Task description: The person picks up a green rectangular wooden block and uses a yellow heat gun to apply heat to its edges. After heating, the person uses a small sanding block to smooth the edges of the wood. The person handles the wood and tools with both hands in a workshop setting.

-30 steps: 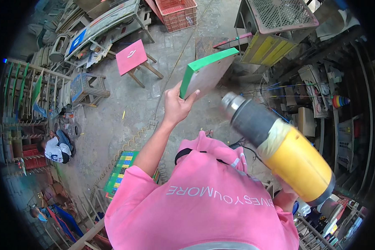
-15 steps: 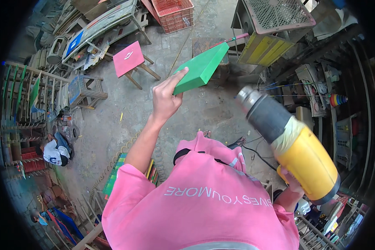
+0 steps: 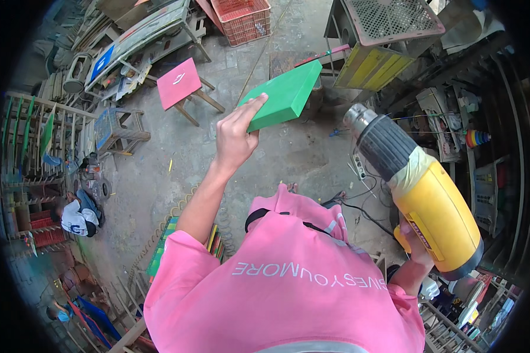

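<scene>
My left hand (image 3: 237, 134) grips the near left edge of a flat green painted board (image 3: 282, 97), fingers lying over its top. The board is held tilted in the air, well above the floor. On the right, my right hand (image 3: 418, 244) is wrapped round the handle of a yellow heat gun (image 3: 439, 206) with a black ribbed collar and a metal nozzle. Tape covers part of its body below the collar. The nozzle points up and left, toward the board but apart from it. Most of my right fingers are hidden behind the gun.
A pink-topped stool (image 3: 179, 83) and a worn blue stool (image 3: 115, 130) stand at left. Beyond are a red crate (image 3: 241, 20) and a yellow-sided stand (image 3: 371, 67). A power strip (image 3: 358, 166) and cables lie on the floor. A person (image 3: 79, 215) crouches far left.
The heat gun has shifted slightly right, and its nozzle has risen a little. My left hand and the green board have barely moved.
</scene>
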`<state>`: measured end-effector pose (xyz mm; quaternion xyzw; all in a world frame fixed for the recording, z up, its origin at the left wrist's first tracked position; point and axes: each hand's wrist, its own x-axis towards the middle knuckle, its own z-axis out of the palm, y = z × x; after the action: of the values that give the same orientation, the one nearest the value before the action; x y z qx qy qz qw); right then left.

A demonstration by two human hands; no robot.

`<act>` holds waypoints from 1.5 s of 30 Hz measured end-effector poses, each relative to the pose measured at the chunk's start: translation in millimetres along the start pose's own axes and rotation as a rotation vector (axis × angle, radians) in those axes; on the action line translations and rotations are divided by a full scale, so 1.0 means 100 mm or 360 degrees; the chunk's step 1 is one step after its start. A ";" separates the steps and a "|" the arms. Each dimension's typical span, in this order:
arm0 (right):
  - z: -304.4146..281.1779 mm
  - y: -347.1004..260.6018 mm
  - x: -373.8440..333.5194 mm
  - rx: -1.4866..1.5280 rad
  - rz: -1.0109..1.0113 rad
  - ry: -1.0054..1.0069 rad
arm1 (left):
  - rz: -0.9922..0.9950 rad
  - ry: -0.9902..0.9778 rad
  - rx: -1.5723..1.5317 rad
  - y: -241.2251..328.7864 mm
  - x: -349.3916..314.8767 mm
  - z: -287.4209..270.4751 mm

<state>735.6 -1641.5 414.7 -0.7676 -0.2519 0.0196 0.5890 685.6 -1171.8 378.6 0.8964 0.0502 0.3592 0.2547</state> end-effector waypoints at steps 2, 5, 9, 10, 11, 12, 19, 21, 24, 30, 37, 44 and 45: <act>0.02 0.00 0.00 -0.0001 -0.0005 -0.0010 | 0.0022 0.0011 0.0057 -0.01 0.00 0.00; 0.06 -0.02 -0.01 0.0007 0.0011 -0.0015 | -0.0002 0.0017 0.0114 -0.02 0.01 0.00; 0.13 -0.03 0.00 0.0021 0.0028 -0.0018 | -0.0008 0.0032 0.0157 -0.03 -0.01 0.01; 0.15 -0.04 0.00 0.0023 0.0029 -0.0026 | -0.0023 0.0030 0.0170 -0.03 -0.01 0.01; 0.17 -0.04 0.01 0.0026 0.0034 -0.0033 | -0.0038 0.0033 0.0179 -0.03 -0.02 0.01; 0.19 -0.05 0.02 0.0031 0.0036 -0.0041 | -0.0038 0.0039 0.0199 -0.03 -0.02 0.01; 0.37 -0.09 0.08 0.0095 0.0070 -0.0105 | -0.0233 0.0048 0.0256 0.06 -0.01 -0.02; 0.41 -0.10 0.09 0.0110 0.0072 -0.0122 | -0.0317 0.0005 0.0283 0.11 -0.01 -0.03; 0.47 -0.11 0.12 0.0132 0.0089 -0.0135 | -0.0429 -0.0106 0.0314 0.16 -0.01 -0.05; 0.53 -0.11 0.14 0.0165 0.0093 -0.0158 | -0.0543 -0.0182 0.0381 0.21 -0.03 -0.08; 0.53 -0.11 0.13 0.0172 0.0101 -0.0156 | -0.0651 -0.0239 0.0424 0.22 -0.04 -0.10; 0.58 -0.11 0.14 0.0190 0.0111 -0.0157 | -0.0747 -0.0329 0.0419 0.25 -0.07 -0.11; 0.58 -0.12 0.13 0.0193 0.0111 -0.0156 | -0.0757 -0.0345 0.0405 0.25 -0.07 -0.11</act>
<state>723.8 -1581.9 411.4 -0.7368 -0.2521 0.0928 0.6204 670.7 -1190.6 393.9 0.9175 0.2761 0.1822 0.2210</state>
